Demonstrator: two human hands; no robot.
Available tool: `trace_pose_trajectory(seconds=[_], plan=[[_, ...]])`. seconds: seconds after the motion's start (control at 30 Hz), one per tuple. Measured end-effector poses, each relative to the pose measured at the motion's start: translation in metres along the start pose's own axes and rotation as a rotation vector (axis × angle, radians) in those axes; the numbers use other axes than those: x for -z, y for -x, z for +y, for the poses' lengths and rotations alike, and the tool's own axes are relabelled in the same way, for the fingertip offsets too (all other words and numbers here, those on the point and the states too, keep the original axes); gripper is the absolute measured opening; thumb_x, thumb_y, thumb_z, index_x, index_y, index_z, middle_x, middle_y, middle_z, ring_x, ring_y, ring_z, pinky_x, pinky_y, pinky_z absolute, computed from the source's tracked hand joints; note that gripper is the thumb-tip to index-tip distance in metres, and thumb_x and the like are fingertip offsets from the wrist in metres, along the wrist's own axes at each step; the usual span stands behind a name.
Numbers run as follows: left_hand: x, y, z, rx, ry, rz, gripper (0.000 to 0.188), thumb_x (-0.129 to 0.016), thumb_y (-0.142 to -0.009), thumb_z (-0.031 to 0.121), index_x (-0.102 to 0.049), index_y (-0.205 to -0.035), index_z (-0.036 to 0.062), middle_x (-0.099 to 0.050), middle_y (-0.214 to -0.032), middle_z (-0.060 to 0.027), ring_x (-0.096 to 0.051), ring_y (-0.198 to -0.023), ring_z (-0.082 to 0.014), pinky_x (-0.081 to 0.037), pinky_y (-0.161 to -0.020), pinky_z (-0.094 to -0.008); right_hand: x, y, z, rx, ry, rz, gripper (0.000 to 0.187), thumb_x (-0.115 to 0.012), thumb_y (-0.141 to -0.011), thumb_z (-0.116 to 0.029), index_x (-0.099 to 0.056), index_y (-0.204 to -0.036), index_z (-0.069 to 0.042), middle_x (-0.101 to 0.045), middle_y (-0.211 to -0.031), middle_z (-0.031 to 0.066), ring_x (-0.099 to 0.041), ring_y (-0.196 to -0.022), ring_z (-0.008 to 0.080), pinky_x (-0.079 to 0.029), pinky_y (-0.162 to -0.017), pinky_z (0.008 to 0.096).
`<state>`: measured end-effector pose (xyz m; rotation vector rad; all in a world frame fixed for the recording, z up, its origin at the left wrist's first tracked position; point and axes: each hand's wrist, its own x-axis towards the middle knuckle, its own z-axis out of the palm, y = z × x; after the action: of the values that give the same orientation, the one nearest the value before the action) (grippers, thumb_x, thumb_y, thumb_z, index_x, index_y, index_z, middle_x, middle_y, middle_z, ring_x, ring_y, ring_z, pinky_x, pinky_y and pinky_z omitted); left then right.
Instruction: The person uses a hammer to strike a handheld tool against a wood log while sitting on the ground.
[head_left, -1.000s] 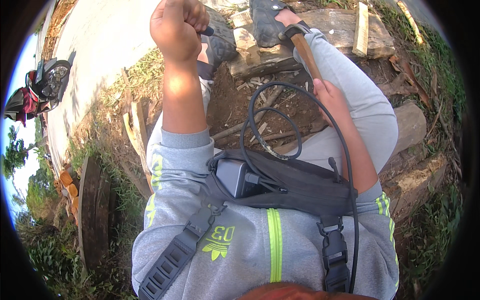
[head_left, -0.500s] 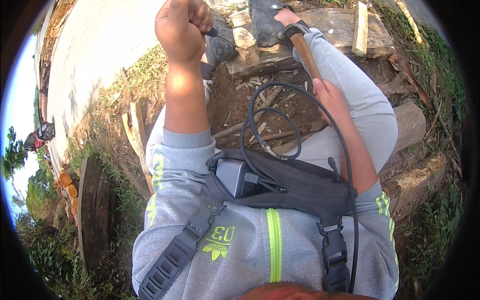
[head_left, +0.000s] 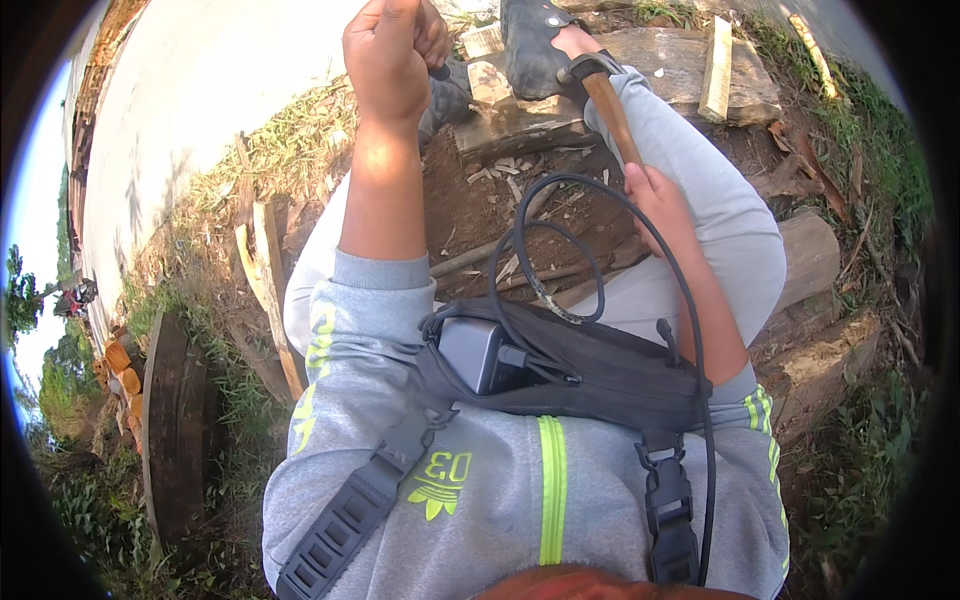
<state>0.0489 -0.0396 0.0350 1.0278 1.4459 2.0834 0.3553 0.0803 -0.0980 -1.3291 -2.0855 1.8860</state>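
Observation:
My left hand [head_left: 392,50] is raised at the upper left, its fingers closed in a fist. A short dark end shows beside the fist, as of a handle; the rest of that thing is hidden or out of the picture. Lower and to the right, my right hand [head_left: 655,205] is wrapped round the wooden handle of a hammer [head_left: 613,115]. Its dark metal head rests close to my right shin. Between my feet, a pale cut wood block [head_left: 491,86] sits on a flat log [head_left: 535,128], apart from both hands.
A black cable [head_left: 520,235] loops above the waist bag [head_left: 590,355] on my front, near my right forearm. Wood chips [head_left: 505,168] and sticks lie on the soil. A split stick [head_left: 716,75] leans on the log at right; a thick plank [head_left: 175,430] stands at left.
My left fist has moved slightly right and up, and less of the dark end shows. My right hand keeps its grip on the hammer, almost still.

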Motion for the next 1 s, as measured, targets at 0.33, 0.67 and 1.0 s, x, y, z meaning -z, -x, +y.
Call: trace_pose_trajectory(seconds=[0.33, 0.67, 1.0], plan=[[0.003, 0.006, 0.008, 0.123, -0.143, 0.164, 0.04, -0.068, -0.1, 0.03, -0.052, -0.068, 0.0121, -0.047, -0.059, 0.0042, -0.041, -0.053, -0.007, -0.032, -0.05, -0.0258, 0.031, 0.043, -0.097, 0.084, -0.088, -0.001, 0.038, -0.06, -0.107, -0.042, -0.061, -0.105, -0.004, -0.05, -0.067, -0.0039, -0.046, -0.055, 0.0045, -0.038, -0.049, 0.0243], [0.012, 0.004, 0.003, 0.217, -0.289, 0.141, 0.039, -0.079, -0.088, 0.041, -0.072, -0.084, 0.0029, -0.065, -0.069, -0.0012, -0.055, -0.061, -0.012, -0.046, -0.06, -0.0324, 0.034, 0.11, -0.273, 0.747, 0.572, 0.243, 0.022, -0.072, -0.101, -0.018, -0.067, -0.112, 0.0, -0.062, -0.077, -0.0012, -0.055, -0.07, 0.006, -0.044, -0.061, 0.0259], [0.012, 0.014, -0.003, 0.124, -0.253, 0.179, 0.044, -0.073, -0.09, 0.045, -0.07, -0.081, 0.0019, -0.066, -0.067, -0.0098, -0.06, -0.062, -0.0215, -0.049, -0.064, -0.0394, 0.024, 0.099, -0.287, 0.888, 0.855, 0.309, 0.025, -0.072, -0.1, -0.021, -0.065, -0.118, -0.005, -0.066, -0.078, 0.0158, -0.063, -0.065, 0.0275, -0.05, -0.063, 0.0372]])
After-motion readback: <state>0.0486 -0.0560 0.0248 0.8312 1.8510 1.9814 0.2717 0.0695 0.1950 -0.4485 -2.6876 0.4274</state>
